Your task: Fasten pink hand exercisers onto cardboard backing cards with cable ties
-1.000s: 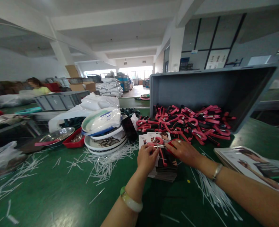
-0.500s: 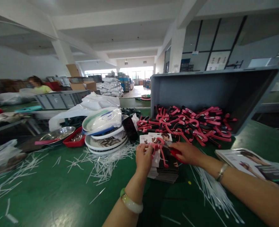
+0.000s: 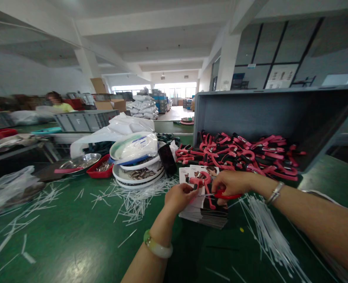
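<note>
A pink-handled pair of clippers (image 3: 205, 179) lies on the top card of a stack of printed cards (image 3: 203, 217). My right hand (image 3: 231, 184) is closed round red-handled scissors (image 3: 225, 194), whose blades point left across the card, close to the clippers. My left hand (image 3: 178, 198) pinches at the card's left side, by the scissor tips. Whatever is between its fingertips is too small to make out. Long white cable ties (image 3: 269, 228) lie in a bundle below my right forearm.
A grey crate (image 3: 250, 108) tipped on its side spills many pink and black clippers (image 3: 244, 153). To the left stand stacked white trays (image 3: 138, 179) of metal parts, a dark phone (image 3: 167, 159), a red tray (image 3: 101, 167) and scattered cut strips (image 3: 135, 202). Another person (image 3: 58, 102) is far left.
The scissors have swung to point left across the card, their blades now visible. My left hand has drawn slightly down and away from the clippers. The view has shifted a little left.
</note>
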A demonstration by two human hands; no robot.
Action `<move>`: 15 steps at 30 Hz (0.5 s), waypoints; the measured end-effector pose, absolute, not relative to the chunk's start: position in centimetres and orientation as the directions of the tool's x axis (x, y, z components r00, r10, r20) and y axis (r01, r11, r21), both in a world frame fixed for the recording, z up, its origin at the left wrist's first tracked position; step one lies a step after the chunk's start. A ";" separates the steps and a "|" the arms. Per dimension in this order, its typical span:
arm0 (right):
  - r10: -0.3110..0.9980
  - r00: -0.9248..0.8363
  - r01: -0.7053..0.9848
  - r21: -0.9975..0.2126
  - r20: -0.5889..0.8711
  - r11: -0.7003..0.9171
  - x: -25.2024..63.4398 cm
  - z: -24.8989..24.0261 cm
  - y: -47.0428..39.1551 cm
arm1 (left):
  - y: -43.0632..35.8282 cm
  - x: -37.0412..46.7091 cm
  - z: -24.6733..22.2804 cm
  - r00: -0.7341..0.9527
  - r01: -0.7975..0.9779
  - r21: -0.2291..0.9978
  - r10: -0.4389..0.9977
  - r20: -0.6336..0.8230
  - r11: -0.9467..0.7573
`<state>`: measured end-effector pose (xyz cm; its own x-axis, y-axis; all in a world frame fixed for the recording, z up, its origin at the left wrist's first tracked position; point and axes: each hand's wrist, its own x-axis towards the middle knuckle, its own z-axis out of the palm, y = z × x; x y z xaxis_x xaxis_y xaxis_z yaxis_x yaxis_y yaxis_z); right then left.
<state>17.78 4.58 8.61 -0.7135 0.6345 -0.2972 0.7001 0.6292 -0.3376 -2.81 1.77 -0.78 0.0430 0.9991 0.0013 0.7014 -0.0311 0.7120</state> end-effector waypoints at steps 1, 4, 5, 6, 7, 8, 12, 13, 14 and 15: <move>0.619 -0.711 0.703 -0.332 -0.335 0.628 17.6 8.7 5.0 | 1.9 -2.9 -0.9 0.051 0.699 0.714 0.999 0.005 -0.040; 0.600 -0.679 0.731 -0.318 -0.423 0.604 17.2 8.9 6.3 | 2.5 -3.3 -1.4 0.078 0.676 0.733 0.996 0.030 -0.075; 0.593 -0.663 0.745 -0.329 -0.457 0.580 17.1 9.0 6.7 | 2.7 -3.4 -1.6 0.097 0.659 0.746 0.995 0.037 -0.092; 0.585 -0.641 0.765 -0.349 -0.497 0.542 17.0 9.1 7.1 | 2.9 -3.5 -1.8 0.118 0.638 0.762 0.992 0.042 -0.108; 0.577 -0.609 0.791 -0.367 -0.544 0.489 16.8 9.2 7.4 | 3.0 -3.6 -1.9 0.138 0.615 0.779 0.989 0.047 -0.123; 0.569 -0.571 0.820 -0.380 -0.592 0.427 16.6 9.3 7.7 | 3.1 -3.7 -2.1 0.154 0.592 0.795 0.987 0.051 -0.134; 0.530 -0.473 0.881 -0.375 -0.704 0.290 15.8 9.4 8.6 | 3.4 -3.8 -2.6 0.177 0.525 0.837 0.982 0.066 -0.151; 0.519 -0.478 0.878 -0.376 -0.709 0.295 15.6 9.3 8.8 | 3.4 -3.8 -2.7 0.180 0.516 0.842 0.981 0.070 -0.155; 0.508 -0.486 0.874 -0.380 -0.711 0.304 15.5 9.1 9.0 | 3.4 -3.9 -2.7 0.183 0.510 0.846 0.980 0.073 -0.158; 0.498 -0.491 0.870 -0.382 -0.715 0.310 15.5 8.9 9.2 | 3.5 -3.9 -2.8 0.184 0.506 0.848 0.980 0.075 -0.160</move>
<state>15.51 9.15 8.93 -0.4912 0.4979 -0.7147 0.8705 0.3099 -0.3824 -3.89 3.46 -2.80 0.1841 0.9801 0.0747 0.5056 -0.1596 0.8479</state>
